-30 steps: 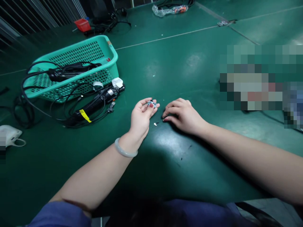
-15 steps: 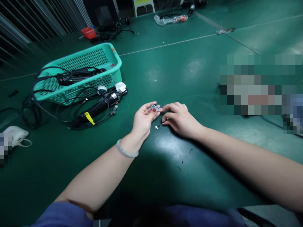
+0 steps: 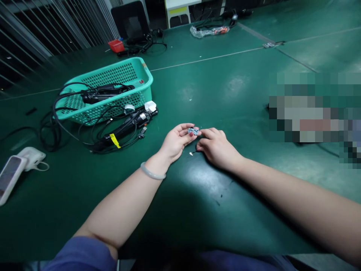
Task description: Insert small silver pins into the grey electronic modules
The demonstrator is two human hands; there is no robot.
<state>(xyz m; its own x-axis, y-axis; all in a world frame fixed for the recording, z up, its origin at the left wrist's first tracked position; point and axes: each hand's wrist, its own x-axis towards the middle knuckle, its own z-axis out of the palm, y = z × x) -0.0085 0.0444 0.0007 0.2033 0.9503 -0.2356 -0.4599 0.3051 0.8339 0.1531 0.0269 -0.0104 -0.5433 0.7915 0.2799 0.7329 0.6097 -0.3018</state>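
Note:
My left hand (image 3: pixel 178 142) pinches a small blue-and-white circuit board (image 3: pixel 193 131) between thumb and fingers, just above the green table. Close beside it on the right is my right hand (image 3: pixel 216 146), its fingers bent inward. The right index fingertip reaches the board's right edge; whether it touches I cannot tell. Thumb and other fingertips are drawn together below, and what they may hold is hidden. Under the hands, a tiny white-and-metal piece (image 3: pixel 191 153) lies on the tabletop, near the right fingertips.
A turquoise basket (image 3: pixel 148 81) at left holds black cabled devices. Before it lies a black handheld device (image 3: pixel 124 131) with a yellow tag and cables. A phone (image 3: pixel 12 177) and white case (image 3: pixel 32 156) sit far left. A red tray (image 3: pixel 116 46) and plastic bag (image 3: pixel 208 32) are farther back.
The whole view has shifted slightly, so the table things appear farther right and lower. My left hand still pinches the circuit board. The right hand's fingertips have drawn closer together.

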